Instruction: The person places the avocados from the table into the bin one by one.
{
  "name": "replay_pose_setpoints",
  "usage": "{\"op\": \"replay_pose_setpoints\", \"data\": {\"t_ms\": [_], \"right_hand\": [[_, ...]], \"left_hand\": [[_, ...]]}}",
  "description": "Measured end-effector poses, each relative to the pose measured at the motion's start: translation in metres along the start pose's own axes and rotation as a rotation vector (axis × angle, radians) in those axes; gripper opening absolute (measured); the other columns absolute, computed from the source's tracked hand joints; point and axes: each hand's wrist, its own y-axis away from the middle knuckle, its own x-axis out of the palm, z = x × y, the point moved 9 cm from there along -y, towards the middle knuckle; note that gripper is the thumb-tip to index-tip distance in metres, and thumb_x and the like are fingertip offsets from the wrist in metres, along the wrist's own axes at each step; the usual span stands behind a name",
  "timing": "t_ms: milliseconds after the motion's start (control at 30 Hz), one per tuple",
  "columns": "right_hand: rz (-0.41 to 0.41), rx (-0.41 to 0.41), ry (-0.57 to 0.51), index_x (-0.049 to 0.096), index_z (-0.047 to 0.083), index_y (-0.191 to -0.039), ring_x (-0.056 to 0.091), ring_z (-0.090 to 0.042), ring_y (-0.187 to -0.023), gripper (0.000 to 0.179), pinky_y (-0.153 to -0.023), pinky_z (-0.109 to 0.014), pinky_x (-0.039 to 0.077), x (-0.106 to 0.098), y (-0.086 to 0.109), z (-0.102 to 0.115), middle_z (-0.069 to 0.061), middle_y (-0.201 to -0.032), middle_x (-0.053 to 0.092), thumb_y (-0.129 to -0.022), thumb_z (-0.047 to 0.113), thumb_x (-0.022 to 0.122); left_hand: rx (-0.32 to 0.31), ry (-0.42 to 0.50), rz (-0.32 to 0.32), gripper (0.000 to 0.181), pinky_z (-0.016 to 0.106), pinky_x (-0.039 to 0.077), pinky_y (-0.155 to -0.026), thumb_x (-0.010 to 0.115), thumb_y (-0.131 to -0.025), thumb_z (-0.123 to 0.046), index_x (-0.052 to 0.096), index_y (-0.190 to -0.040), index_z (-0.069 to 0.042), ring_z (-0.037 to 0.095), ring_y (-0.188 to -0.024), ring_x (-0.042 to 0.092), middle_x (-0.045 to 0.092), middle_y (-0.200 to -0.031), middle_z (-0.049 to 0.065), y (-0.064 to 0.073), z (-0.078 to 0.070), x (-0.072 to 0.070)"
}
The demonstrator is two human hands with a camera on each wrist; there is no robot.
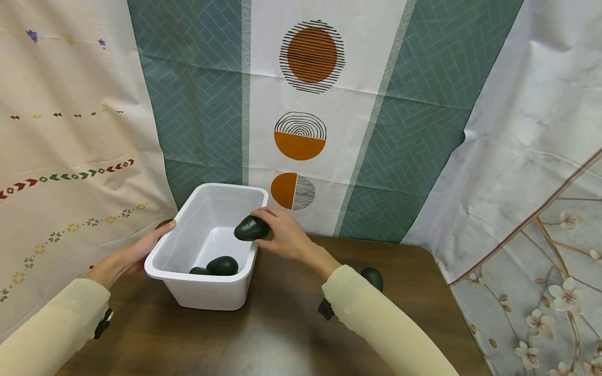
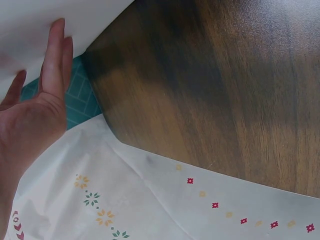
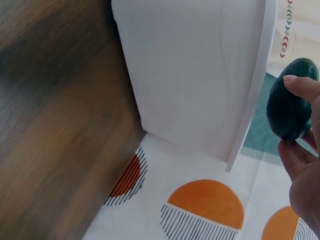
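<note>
A white plastic tub (image 1: 202,291) stands on the table, and two dark green avocados (image 1: 222,266) lie in its near end, one partly hidden by the rim. My right hand (image 1: 288,236) pinches another avocado (image 1: 249,228) between thumb and fingers, over the tub's right rim. In the right wrist view this avocado (image 3: 290,107) is above the rim level, beside the tub's wall (image 3: 185,70). My left hand (image 1: 136,253) is at the tub's left side with fingers straight against the outer wall, as the left wrist view shows the hand (image 2: 42,95).
One more avocado (image 1: 372,278) lies on the brown wooden table (image 1: 282,334), partly behind my right sleeve (image 1: 376,324). Patterned cloths hang behind the table (image 1: 202,104) and along its left (image 1: 70,156) and right (image 1: 527,250) sides.
</note>
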Motion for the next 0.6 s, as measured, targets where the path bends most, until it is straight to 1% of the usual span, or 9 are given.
{"op": "replay_pose_setpoints", "data": {"t_ms": [233, 333, 467, 600], "right_hand": [[0.035, 0.023, 0.032, 0.059, 0.013, -0.146, 0.058, -0.022, -0.127, 0.065, -0.109, -0.035, 0.047, 0.010, -0.007, 0.007, -0.004, -0.140, 0.062, -0.090, 0.029, 0.088], [0.044, 0.024, 0.033, 0.059, 0.012, -0.146, 0.057, -0.023, -0.128, 0.065, -0.109, -0.035, 0.047, 0.012, -0.009, 0.012, -0.004, -0.141, 0.062, -0.090, 0.029, 0.087], [0.064, 0.018, 0.042, 0.058, 0.012, -0.147, 0.056, -0.023, -0.130, 0.064, -0.111, -0.034, 0.045, 0.016, -0.013, 0.017, -0.004, -0.143, 0.061, -0.091, 0.029, 0.086], [0.074, 0.018, 0.053, 0.059, 0.014, -0.146, 0.056, -0.022, -0.130, 0.063, -0.112, -0.032, 0.044, 0.020, -0.015, 0.022, -0.003, -0.143, 0.060, -0.092, 0.031, 0.086]], "left_hand": [[0.010, 0.001, 0.007, 0.081, 0.049, 0.056, -0.097, 0.020, -0.112, -0.063, 0.017, -0.162, 0.000, 0.024, -0.118, 0.065, 0.063, -0.131, 0.008, -0.001, 0.000, 0.000], [0.010, -0.002, 0.006, 0.081, 0.050, 0.056, -0.097, 0.020, -0.112, -0.063, 0.017, -0.162, 0.000, 0.025, -0.118, 0.064, 0.062, -0.132, 0.009, -0.001, 0.001, -0.001], [-0.001, 0.001, -0.011, 0.080, 0.051, 0.056, -0.097, 0.020, -0.112, -0.063, 0.018, -0.162, -0.001, 0.028, -0.119, 0.064, 0.062, -0.133, 0.011, -0.002, 0.002, -0.003], [0.002, 0.004, -0.009, 0.080, 0.052, 0.055, -0.098, 0.021, -0.112, -0.063, 0.020, -0.161, 0.000, 0.026, -0.118, 0.064, 0.063, -0.132, 0.010, -0.003, 0.002, -0.003]]}}
